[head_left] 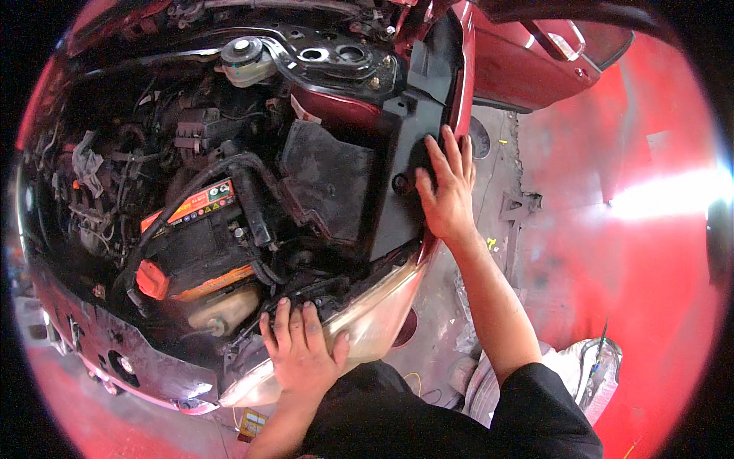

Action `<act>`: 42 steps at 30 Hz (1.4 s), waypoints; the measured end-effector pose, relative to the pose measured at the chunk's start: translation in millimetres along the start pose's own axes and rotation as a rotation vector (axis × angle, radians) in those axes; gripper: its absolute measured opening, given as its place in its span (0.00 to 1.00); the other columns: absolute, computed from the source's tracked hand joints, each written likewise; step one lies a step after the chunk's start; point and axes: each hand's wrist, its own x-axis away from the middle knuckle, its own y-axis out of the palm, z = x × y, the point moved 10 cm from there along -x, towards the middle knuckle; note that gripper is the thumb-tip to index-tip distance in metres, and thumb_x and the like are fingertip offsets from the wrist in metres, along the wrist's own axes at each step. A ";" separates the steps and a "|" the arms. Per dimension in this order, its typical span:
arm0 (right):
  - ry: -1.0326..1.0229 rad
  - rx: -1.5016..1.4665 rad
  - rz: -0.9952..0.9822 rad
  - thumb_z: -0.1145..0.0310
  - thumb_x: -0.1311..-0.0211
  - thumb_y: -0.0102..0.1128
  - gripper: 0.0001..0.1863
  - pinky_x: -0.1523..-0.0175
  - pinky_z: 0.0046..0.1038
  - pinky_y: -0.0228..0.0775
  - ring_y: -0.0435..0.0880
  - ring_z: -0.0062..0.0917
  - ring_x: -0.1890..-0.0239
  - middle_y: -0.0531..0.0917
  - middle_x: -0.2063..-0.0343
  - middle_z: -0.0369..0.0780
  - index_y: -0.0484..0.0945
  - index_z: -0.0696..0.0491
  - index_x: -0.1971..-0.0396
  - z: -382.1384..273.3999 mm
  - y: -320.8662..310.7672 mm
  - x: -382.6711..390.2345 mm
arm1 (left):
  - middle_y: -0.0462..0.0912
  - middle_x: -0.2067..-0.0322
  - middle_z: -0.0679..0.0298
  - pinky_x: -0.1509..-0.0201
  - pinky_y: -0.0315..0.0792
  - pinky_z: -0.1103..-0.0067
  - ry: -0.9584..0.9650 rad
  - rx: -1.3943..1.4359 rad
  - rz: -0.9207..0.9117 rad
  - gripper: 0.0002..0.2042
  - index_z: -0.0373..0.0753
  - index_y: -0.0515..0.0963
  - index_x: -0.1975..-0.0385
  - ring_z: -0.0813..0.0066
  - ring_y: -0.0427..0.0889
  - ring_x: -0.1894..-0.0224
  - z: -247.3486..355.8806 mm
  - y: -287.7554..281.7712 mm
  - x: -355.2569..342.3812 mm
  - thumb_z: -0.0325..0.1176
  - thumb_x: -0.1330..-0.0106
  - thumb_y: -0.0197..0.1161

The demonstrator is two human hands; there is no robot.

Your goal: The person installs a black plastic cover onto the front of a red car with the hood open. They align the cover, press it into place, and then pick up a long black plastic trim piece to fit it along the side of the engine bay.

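My left hand [300, 348] lies on the top edge of the headlight [375, 310], its fingers stretched toward the engine bay and its thumb apart. Farther back, my right hand [449, 187] rests with spread fingers on the black plastic trim [405, 176] along the inner side of the red fender [464, 76]. Neither hand grips anything. Beside the trim is a dark box-shaped cover [329, 172]. A black car battery [202, 252] with an orange label and a red terminal cap [152, 280] sits left of my hands.
A fluid reservoir [246, 61] stands at the back of the bay, and a pale tank [225, 310] sits in front of the battery. A red car door [535, 61] hangs open at the far right. A plastic-wrapped bundle [600, 375] lies on the red floor [650, 268].
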 end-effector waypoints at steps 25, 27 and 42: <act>-0.065 -0.211 0.463 0.68 0.37 0.60 0.16 0.32 0.49 0.61 0.73 0.44 0.38 0.79 0.41 0.45 0.81 0.53 0.50 2.4 -26.9 -32.1 | 0.80 0.49 0.50 0.31 0.62 0.51 -0.041 -0.019 0.233 0.29 0.32 0.75 0.44 0.50 0.73 0.39 -1.7 -11.9 16.0 0.47 0.41 0.68; -0.062 -0.227 0.499 0.73 0.39 0.59 0.15 0.32 0.48 0.61 0.73 0.45 0.39 0.79 0.42 0.45 0.81 0.53 0.51 6.0 -29.0 -32.5 | 0.80 0.49 0.49 0.31 0.63 0.51 -0.050 -0.004 0.239 0.30 0.32 0.75 0.44 0.50 0.74 0.40 -3.2 -10.6 15.7 0.46 0.41 0.68; -0.283 -0.534 0.103 0.68 0.42 0.63 0.28 0.23 0.60 0.43 0.63 0.46 0.28 0.73 0.37 0.46 0.72 0.52 0.39 19.1 -29.8 -65.3 | 0.86 0.51 0.53 0.41 0.74 0.66 -0.428 0.275 0.516 0.22 0.33 0.77 0.42 0.55 0.84 0.49 36.9 -42.7 -122.9 0.29 0.36 0.70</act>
